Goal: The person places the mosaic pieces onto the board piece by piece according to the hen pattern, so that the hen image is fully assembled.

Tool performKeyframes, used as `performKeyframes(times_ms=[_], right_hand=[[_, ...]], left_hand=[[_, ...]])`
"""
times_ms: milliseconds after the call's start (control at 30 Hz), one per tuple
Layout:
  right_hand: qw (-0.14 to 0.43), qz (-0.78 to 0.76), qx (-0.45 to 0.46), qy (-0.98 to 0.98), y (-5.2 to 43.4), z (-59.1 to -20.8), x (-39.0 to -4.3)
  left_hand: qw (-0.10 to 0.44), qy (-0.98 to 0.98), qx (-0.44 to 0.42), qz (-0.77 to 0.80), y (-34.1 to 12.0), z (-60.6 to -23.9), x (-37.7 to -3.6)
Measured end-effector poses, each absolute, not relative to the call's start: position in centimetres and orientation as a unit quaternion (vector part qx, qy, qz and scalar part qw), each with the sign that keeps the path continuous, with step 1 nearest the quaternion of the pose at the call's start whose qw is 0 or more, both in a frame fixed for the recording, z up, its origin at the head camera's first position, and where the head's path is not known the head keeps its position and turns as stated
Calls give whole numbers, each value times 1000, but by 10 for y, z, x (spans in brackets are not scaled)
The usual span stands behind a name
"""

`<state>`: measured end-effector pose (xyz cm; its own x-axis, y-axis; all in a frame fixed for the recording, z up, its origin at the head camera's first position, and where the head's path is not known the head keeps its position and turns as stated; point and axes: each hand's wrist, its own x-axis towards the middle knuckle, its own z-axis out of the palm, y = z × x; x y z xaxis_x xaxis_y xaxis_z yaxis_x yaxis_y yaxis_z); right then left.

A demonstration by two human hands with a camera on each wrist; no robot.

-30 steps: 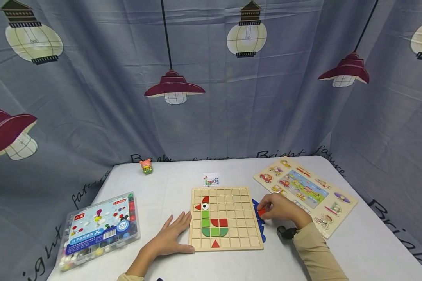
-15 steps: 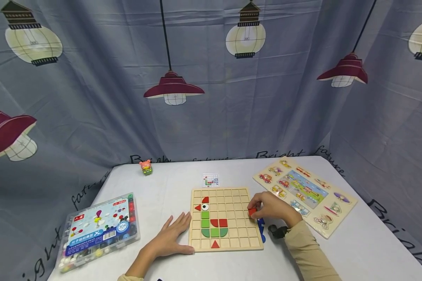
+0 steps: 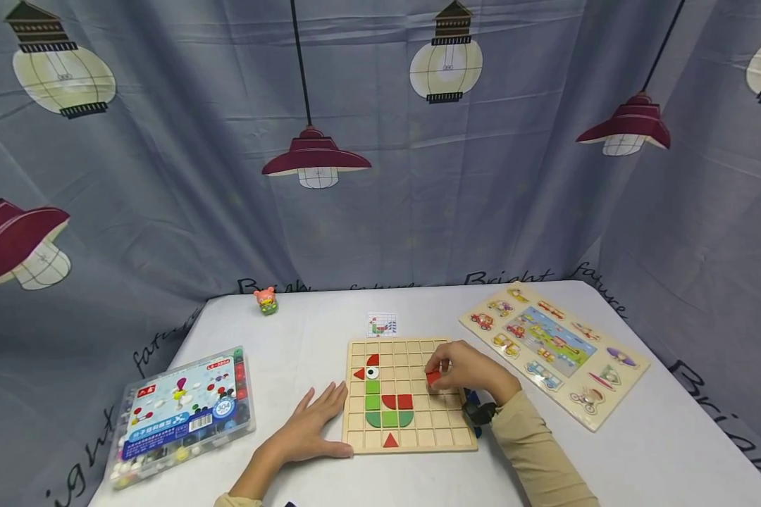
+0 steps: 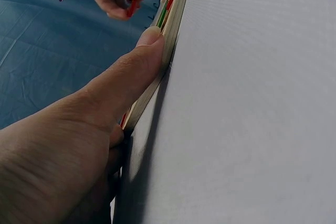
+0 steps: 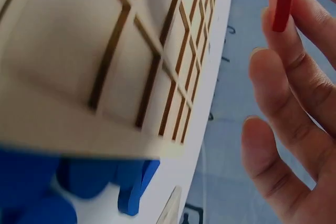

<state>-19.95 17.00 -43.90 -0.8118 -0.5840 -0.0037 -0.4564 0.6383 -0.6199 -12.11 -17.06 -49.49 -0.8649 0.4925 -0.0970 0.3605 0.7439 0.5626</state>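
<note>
Right hand (image 3: 466, 372) pinches a red tile (image 3: 433, 378) between thumb and fingertips, held over the right-centre cells of the wooden grid board (image 3: 412, 433), just right of the red and green pieces already set. Left hand (image 3: 313, 422) lies flat, fingers straight, on the table (image 3: 640, 451), thumb touching the board's left edge.
</note>
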Motion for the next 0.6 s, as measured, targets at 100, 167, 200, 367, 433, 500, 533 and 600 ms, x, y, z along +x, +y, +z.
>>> performKeyframes(times_ms=[100, 167, 200, 367, 433, 500, 533, 600], right_hand=[[112, -301, -299, 899, 161, -439, -198], [119, -289, -306, 899, 155, -440, -196], [124, -284, -308, 900, 152, -440, -195], [139, -255, -292, 911, 141, -445, -188], [140, -246, -284, 916, 138, -447, -187], [139, -242, -281, 918, 136, -449, -186], [138, -239, -280, 919, 135, -450, -186], [133, -232, -282, 921, 134, -452, -187]], left_hand=[[120, 926, 230, 275, -171, -495, -122], [120, 926, 229, 276, -170, -495, -122], [120, 925, 229, 277, -170, -495, -122], [124, 925, 226, 278, -170, -497, -122], [125, 926, 225, 277, -170, -498, -122], [125, 926, 224, 276, -170, -498, -123], [125, 927, 224, 275, -170, -499, -123], [123, 927, 223, 275, -170, -499, -123]])
